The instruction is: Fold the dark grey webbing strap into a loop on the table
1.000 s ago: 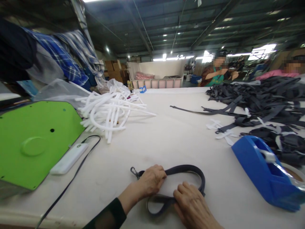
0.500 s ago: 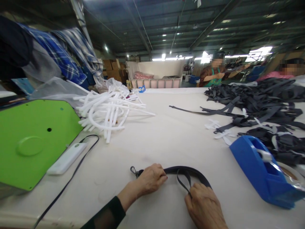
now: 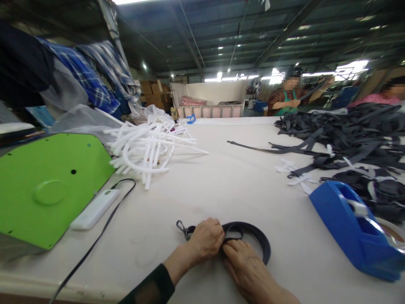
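**Coiling the strap tight and flat**

Here, at the table's near edge, the left hand (image 3: 205, 240) pinches the dark strap (image 3: 253, 238) close to its metal clip (image 3: 182, 228), and the right hand (image 3: 245, 264) presses the gathered loop against it, fingers meeting. Best to keep the coils stacked flat, the clip outside. Further right stands a blue tape dispenser (image 3: 348, 228); beyond lie white tubes (image 3: 148, 147) and piled straps (image 3: 348, 131).

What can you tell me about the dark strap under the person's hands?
The dark strap looks like flat woven webbing, coiled into a loop lying on the pale table. A small metal clip sticks out at its left end. The left hand and right hand both press on it where the loops meet.
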Demonstrator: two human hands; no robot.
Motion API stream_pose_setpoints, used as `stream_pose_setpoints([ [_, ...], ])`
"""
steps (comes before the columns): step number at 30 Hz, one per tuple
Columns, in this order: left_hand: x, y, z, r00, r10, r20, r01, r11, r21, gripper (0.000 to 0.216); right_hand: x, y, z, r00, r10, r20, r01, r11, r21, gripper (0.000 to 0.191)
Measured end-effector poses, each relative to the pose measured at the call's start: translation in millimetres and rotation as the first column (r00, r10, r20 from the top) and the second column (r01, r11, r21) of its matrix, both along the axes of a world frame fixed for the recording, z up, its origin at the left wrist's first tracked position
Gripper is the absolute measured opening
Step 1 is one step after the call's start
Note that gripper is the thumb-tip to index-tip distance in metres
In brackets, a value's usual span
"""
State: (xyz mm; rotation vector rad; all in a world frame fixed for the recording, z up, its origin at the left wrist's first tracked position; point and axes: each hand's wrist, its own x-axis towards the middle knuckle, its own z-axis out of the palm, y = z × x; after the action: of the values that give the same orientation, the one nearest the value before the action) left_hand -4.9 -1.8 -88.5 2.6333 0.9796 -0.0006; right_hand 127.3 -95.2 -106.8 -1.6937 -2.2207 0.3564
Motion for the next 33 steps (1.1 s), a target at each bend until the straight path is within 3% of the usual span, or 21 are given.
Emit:
stream_pose_setpoints([
  [7,-4,0,8.0,0.997,-0.076,-0.032,0.076,0.997,0.010,0.021,-5,4,-16.4,0.998,-0.004,-0.065,0.009,0.997,0.079,0.024],
  [10,-5,0,7.5,0.996,-0.077,-0.048,0.079,0.997,0.020,0.021,0,4,-5.9,0.989,0.008,-0.146,0.004,0.997,0.080,0.016],
  [14,-5,-1,8.0,0.995,-0.082,-0.062,0.083,0.996,0.020,0.023,20,13,17.7,0.996,-0.022,-0.091,0.041,0.975,0.219,0.028],
  [17,-4,-2,8.9,0.995,-0.078,-0.062,0.079,0.997,0.016,0.024,35,24,26.4,0.998,-0.042,0.039,0.035,0.987,0.155,0.027],
  [22,-2,-4,11.0,0.999,-0.017,-0.043,0.016,1.000,-0.006,0.023,51,31,20.1,0.985,-0.063,0.159,0.047,0.994,0.101,0.008],
  [28,5,-7,13.3,0.994,0.101,-0.031,-0.102,0.994,-0.037,0.019,56,25,18.0,0.976,-0.145,0.160,0.135,0.988,0.069,0.014],
  [33,5,-6,7.8,0.994,0.109,-0.025,-0.110,0.993,-0.038,0.023,63,19,19.3,0.981,-0.174,0.089,0.174,0.985,0.010,0.020],
])
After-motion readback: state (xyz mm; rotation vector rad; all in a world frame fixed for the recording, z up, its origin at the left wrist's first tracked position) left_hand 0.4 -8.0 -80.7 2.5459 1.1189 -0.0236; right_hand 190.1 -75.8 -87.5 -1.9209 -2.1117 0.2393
